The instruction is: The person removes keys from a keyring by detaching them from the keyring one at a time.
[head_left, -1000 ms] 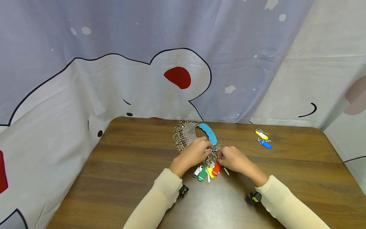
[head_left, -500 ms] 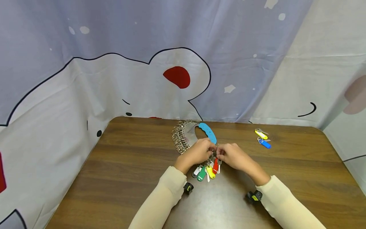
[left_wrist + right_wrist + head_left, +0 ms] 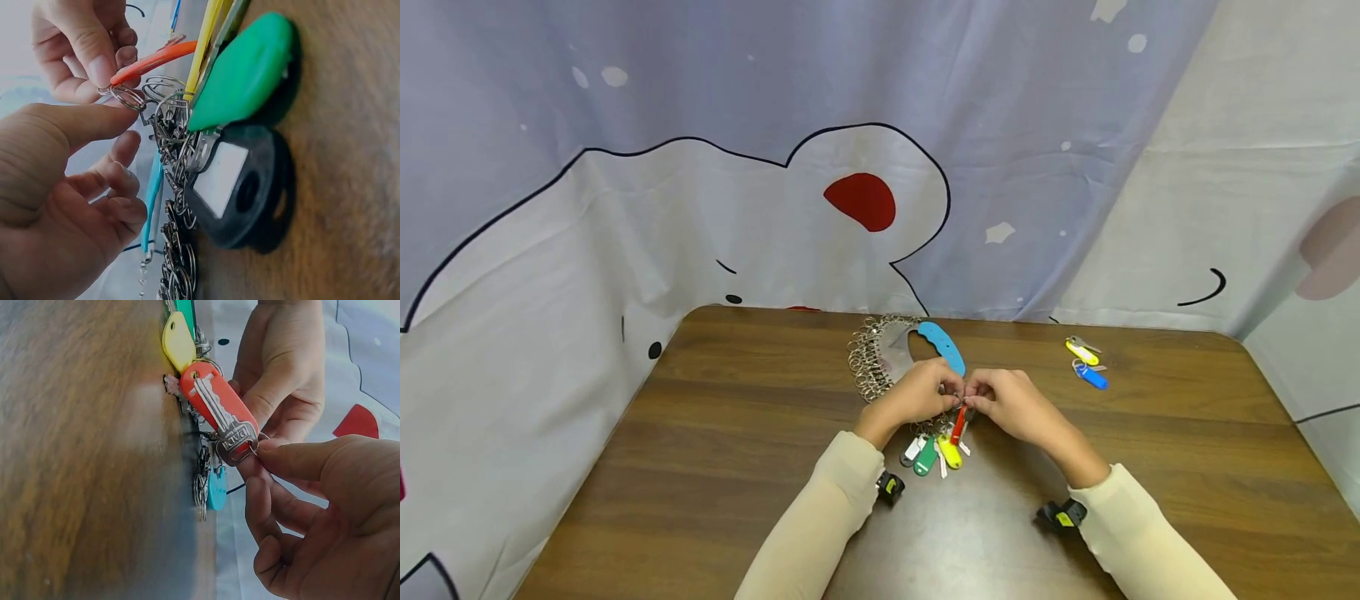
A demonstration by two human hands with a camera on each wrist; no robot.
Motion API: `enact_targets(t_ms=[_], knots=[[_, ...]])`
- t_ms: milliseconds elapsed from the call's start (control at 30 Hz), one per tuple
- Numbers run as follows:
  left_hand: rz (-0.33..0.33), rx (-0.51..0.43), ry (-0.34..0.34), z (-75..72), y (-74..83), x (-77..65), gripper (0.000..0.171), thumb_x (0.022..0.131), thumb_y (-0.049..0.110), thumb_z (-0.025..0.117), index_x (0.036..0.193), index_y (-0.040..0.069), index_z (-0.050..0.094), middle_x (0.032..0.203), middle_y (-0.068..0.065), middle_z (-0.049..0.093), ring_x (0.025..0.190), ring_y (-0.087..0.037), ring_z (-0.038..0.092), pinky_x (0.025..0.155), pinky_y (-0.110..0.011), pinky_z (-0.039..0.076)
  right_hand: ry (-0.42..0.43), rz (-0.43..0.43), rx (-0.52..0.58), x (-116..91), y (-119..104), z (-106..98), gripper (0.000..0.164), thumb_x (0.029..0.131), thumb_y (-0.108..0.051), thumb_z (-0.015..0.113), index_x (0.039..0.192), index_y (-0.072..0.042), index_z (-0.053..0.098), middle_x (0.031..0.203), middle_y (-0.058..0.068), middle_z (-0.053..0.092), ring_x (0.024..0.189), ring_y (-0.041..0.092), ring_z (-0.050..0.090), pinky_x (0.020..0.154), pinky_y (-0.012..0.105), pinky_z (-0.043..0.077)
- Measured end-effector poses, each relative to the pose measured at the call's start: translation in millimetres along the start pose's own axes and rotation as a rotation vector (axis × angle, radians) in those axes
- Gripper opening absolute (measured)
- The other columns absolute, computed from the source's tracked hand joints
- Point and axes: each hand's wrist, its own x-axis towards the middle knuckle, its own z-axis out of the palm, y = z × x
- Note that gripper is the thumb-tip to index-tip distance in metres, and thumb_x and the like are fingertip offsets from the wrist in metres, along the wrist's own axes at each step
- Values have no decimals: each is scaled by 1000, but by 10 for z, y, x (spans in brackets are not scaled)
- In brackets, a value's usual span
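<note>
While the right hand [image 3: 1011, 404] pinches the split ring [image 3: 128, 98] of the red key tag [image 3: 230, 398], the left hand [image 3: 919, 393] appears to pinch it too, its fingertips partly hidden; the tag hangs between them over the worktop [image 3: 760, 467]. It should be light and stiff, its slim ring slippery, best held by the rim between thumb and fingertip.

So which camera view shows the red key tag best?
The right wrist view: the red key tag turns its broad face to the camera, with a silver key over it. The left wrist view shows it nearly edge-on; the head view, only a small strip.
</note>
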Motion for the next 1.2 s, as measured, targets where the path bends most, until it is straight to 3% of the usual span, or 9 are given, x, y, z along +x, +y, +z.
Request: enact_targets(t_ms=[200,400,800,1200], knots=[[-8,-7,11,-1,4,1,7,81,8,74,77,13,72,83,1,65,79,-17,58,70,-24,44,11,-14,8,-11,7,14,9,85,-8,72,81,-13,66,72,-2,67,66,10,60,59,30,53],[3,39,59,0,-8,-1,11,82,6,72,76,15,70,80,4,65,75,-10,55,68,-23,45,24,-63,13,-8,-39,26,10,84,-1,70,85,-10,67,78,1,69,70,11,63,62,31,57],[19,28,140,-3,-18,0,10,81,3,72,77,12,70,81,-1,67,76,-11,57,70,-25,48,97,-116,-2,-6,-26,65,10,83,-2,71,85,-10,67,79,-1,65,69,10,59,61,34,56],[36,45,181,14,-24,-26,8,82,6,74,79,12,70,83,1,66,80,-11,58,73,-26,51,115,-19,6,23,-25,74,6,86,-6,71,85,-11,68,75,0,68,65,12,61,56,29,54]])
